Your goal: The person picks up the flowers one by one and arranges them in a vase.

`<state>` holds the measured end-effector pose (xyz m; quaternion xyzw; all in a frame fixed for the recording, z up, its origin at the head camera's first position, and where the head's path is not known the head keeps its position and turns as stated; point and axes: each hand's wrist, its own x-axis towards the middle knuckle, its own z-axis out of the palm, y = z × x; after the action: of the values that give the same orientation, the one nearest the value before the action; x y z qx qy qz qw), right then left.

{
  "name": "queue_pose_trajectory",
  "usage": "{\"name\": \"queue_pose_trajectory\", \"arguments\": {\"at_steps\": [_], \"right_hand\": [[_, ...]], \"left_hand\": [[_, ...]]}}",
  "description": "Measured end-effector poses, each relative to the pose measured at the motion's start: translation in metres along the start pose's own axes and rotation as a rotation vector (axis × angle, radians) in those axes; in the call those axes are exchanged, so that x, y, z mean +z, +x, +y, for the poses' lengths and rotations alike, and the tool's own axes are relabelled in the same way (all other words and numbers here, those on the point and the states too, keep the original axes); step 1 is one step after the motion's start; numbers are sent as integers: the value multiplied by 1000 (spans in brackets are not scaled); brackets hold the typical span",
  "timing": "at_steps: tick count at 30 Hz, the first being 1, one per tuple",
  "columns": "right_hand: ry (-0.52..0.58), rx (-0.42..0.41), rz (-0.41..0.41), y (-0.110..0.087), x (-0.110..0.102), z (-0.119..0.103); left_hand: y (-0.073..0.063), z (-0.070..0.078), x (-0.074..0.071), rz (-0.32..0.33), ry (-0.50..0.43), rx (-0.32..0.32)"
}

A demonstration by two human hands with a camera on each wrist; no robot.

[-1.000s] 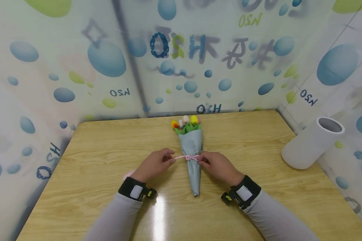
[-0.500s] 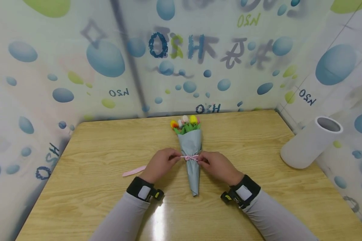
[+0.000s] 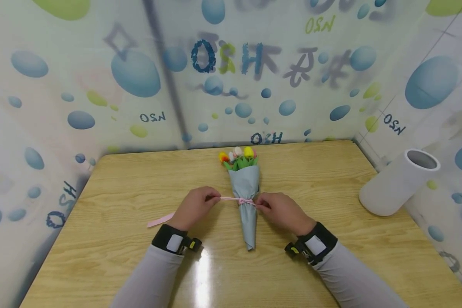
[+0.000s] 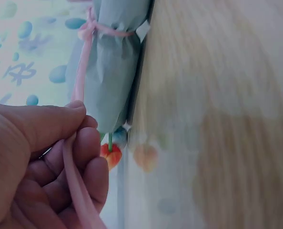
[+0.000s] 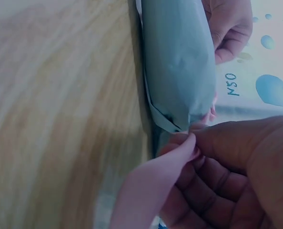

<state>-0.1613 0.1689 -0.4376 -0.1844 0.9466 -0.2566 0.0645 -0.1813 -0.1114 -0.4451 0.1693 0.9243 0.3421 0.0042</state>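
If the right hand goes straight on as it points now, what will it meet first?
The right hand would probably meet the bouquet's pale wrapping first, near the tied pink ribbon; the gap is unclear.

Left hand (image 3: 195, 208) and right hand (image 3: 284, 210) (two) are pinching one pink ribbon (image 3: 245, 201) | one bouquet (image 3: 245, 182) is lying between the grips | at least five flower heads (image 3: 248, 152) are showing beyond | one vase (image 3: 393, 188) is standing to their right
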Motion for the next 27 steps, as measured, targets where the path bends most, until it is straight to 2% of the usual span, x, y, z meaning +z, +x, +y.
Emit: {"name": "queue_pose_trajectory", "arguments": {"at_steps": [14, 20, 27], "right_hand": [[-101, -35, -51, -5, -18, 9], [-125, -15, -88, -7, -27, 15], [-170, -6, -100, -12, -42, 25]], "left_hand": [[-3, -11, -20, -34, 14, -54], [-4, -13, -25, -27, 22, -66], [-6, -17, -38, 3, 42, -95]]}}
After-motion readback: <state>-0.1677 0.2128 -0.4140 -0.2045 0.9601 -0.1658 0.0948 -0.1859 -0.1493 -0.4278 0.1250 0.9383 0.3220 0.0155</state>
